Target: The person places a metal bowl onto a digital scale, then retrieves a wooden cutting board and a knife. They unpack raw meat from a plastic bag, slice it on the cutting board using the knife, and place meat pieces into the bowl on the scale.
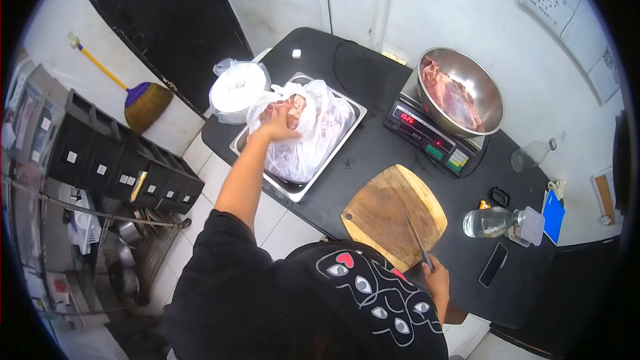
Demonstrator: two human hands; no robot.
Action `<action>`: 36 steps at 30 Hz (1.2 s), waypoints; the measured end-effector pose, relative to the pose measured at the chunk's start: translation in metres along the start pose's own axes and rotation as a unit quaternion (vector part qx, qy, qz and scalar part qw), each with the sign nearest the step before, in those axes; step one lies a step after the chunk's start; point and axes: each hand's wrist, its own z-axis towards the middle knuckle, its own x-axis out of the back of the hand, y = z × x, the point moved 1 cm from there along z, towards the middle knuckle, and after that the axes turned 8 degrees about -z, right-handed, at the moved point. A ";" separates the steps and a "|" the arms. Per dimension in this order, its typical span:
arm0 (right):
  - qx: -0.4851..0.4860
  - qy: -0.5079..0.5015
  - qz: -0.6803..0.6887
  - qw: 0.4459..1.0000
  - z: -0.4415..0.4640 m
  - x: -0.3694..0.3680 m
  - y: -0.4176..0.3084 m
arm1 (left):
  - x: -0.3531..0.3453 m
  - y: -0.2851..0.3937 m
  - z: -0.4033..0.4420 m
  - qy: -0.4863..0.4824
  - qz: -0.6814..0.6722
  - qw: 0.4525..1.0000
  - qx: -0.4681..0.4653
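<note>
My left hand reaches over the mouth of a clear plastic bag and touches raw meat inside it. Its thumb is spread from the fingers, whose tips are partly lost against the meat. The bag lies in a steel tray. In my right hand, at the near edge of the wooden cutting board, is a knife, its blade lying over the board and pointing away from me.
A steel bowl holding a large piece of raw meat sits on a digital scale. Rolled plastic bags stand beyond the tray. Rightward are a glass bottle, a phone and a blue pad.
</note>
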 end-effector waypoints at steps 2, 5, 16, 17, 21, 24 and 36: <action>-0.015 -0.002 0.011 1.000 -0.004 -0.001 0.000 | 0.018 0.061 -0.020 -0.057 0.026 0.986 0.155; -0.032 0.003 -0.008 0.999 -0.009 -0.009 0.001 | 0.018 0.097 -0.044 0.043 -0.036 0.986 0.157; -0.080 0.021 0.018 0.996 -0.023 -0.028 0.001 | 0.007 0.129 -0.071 0.150 0.033 0.984 0.090; -0.083 0.025 0.017 0.996 -0.025 -0.028 0.000 | 0.008 0.135 -0.068 0.152 0.031 0.985 0.076; -0.100 0.021 0.009 0.995 -0.026 -0.025 -0.005 | 0.000 0.162 -0.055 0.159 0.006 0.986 -0.044; -0.120 0.018 -0.004 0.993 -0.028 -0.029 -0.003 | -0.005 0.196 -0.028 0.162 -0.050 0.978 -0.124; -0.164 0.062 0.099 0.980 -0.048 -0.045 0.009 | -0.011 0.383 0.121 0.137 -0.196 0.901 -0.362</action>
